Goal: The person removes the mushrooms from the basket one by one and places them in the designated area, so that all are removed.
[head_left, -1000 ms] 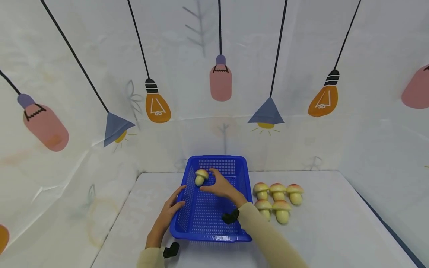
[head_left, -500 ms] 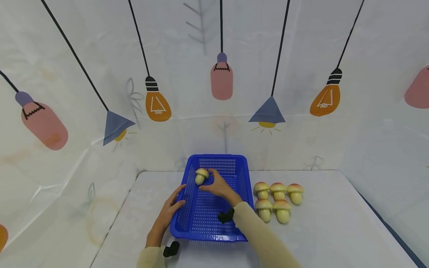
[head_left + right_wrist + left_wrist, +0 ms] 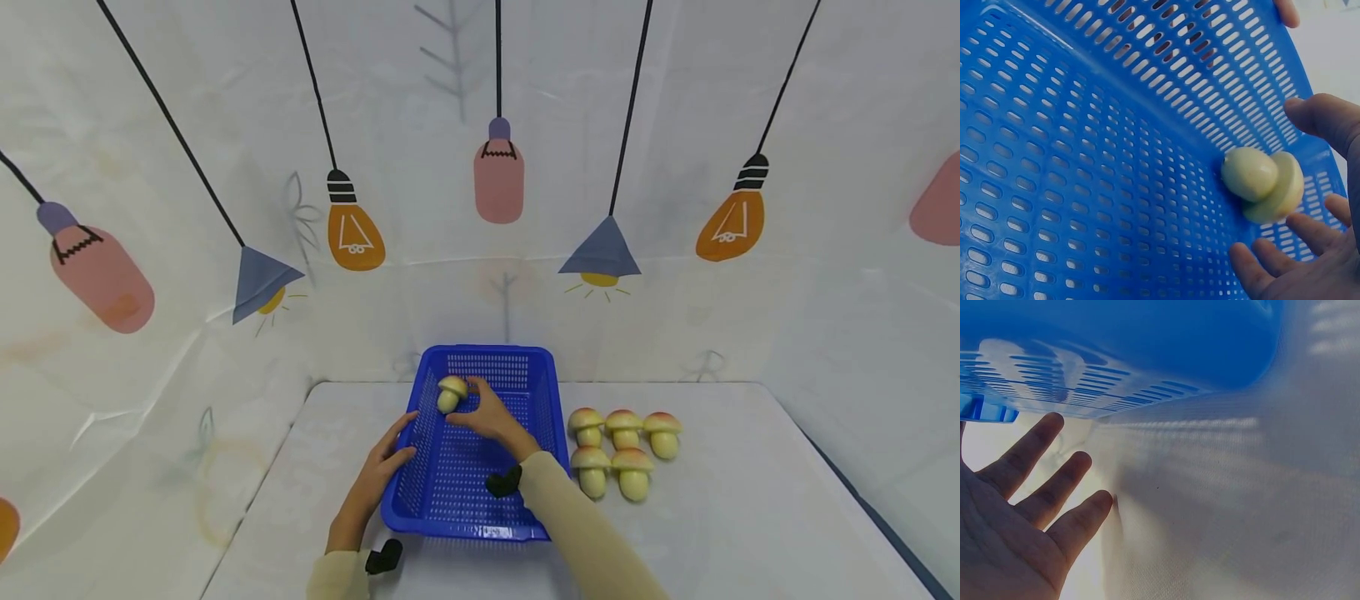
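A blue perforated plastic basket [image 3: 450, 496] sits on the white table, with one toy mushroom [image 3: 452, 393] in its far left corner. In the right wrist view that mushroom [image 3: 1250, 174] leans against the basket wall, pale stem toward the camera. My right hand [image 3: 495, 418] reaches into the basket beside it, thumb and fingers spread around its right side without gripping it. At the left rim is my left hand [image 3: 377, 468], fingers extended along the outside. The left wrist view shows the left hand [image 3: 1016, 531] with straight, spread fingers beside the slotted basket wall [image 3: 1072, 369].
Several more toy mushrooms with reddish-yellow caps, among them a front one [image 3: 632, 473], stand in two rows on the table [image 3: 750, 500], right of the basket. Behind the table hangs a pale wall covering [image 3: 675, 325] printed with lamps.
My right forearm has shifted slightly left over the basket. The right fingers stay spread by the mushroom, which has not visibly moved within the basket. The left hand keeps its place.
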`<state>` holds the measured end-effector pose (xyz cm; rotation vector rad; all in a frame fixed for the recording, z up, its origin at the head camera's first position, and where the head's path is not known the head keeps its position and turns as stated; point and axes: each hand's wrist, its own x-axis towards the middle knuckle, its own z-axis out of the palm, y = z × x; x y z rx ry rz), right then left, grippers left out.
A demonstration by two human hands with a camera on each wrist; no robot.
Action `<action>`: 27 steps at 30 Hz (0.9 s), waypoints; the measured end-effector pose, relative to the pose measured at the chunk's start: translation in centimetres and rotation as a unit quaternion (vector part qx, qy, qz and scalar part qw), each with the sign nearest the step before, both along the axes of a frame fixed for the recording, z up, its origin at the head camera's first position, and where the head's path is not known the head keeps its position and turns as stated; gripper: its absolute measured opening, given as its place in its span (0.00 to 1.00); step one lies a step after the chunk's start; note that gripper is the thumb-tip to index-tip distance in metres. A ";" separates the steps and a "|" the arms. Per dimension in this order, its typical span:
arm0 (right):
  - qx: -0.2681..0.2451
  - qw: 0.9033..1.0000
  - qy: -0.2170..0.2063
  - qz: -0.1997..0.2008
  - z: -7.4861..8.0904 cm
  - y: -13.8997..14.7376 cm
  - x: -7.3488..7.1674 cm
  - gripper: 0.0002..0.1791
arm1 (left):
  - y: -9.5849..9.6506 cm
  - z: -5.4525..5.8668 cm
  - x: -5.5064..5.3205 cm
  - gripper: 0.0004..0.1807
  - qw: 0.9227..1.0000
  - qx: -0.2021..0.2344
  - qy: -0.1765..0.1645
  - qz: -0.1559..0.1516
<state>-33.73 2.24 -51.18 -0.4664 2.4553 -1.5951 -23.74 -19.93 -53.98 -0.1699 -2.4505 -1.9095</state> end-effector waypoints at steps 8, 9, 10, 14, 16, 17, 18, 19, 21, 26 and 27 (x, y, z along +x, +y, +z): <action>-0.011 1.000 0.006 0.009 -0.3 0.0 0.0 0.49 | -0.1 -0.2 -0.1 0.33 1.000 0.003 0.008 -0.007; -0.011 1.000 0.006 0.009 -0.3 0.0 0.0 0.49 | -0.1 -0.2 -0.1 0.33 1.000 0.003 0.008 -0.008; -0.011 1.000 0.006 0.009 -0.3 0.0 0.0 0.48 | -0.1 -0.2 -0.1 0.33 1.000 0.004 0.009 -0.009; -0.014 1.000 0.004 0.008 -0.2 -0.1 0.1 0.48 | 0.0 -0.1 0.0 0.32 1.000 0.001 0.007 -0.006; -0.017 1.000 0.001 0.008 -0.2 -0.2 0.2 0.47 | 0.0 0.0 0.1 0.32 1.000 0.003 0.007 -0.003; -0.019 1.000 0.000 0.008 -0.1 -0.2 0.2 0.47 | 0.0 0.0 0.1 0.32 1.000 0.003 0.007 -0.002; -0.021 1.000 -0.001 0.008 -0.1 -0.2 0.2 0.46 | -0.1 0.0 0.1 0.32 1.000 0.004 0.008 -0.002; -0.024 1.000 -0.001 0.008 -0.1 -0.3 0.2 0.46 | -0.1 0.0 0.0 0.32 1.000 0.004 0.008 -0.002; -0.028 1.000 0.000 0.008 -0.1 -0.3 0.2 0.45 | -0.1 0.0 0.1 0.32 1.000 0.003 0.010 -0.003; -0.021 1.000 0.003 0.016 -0.1 -0.3 0.3 0.46 | -0.2 -0.3 0.0 0.33 1.000 0.000 0.021 -0.010; -0.016 1.000 0.004 0.021 -0.1 -0.3 0.3 0.47 | -0.2 -0.3 0.0 0.33 1.000 0.000 0.023 -0.012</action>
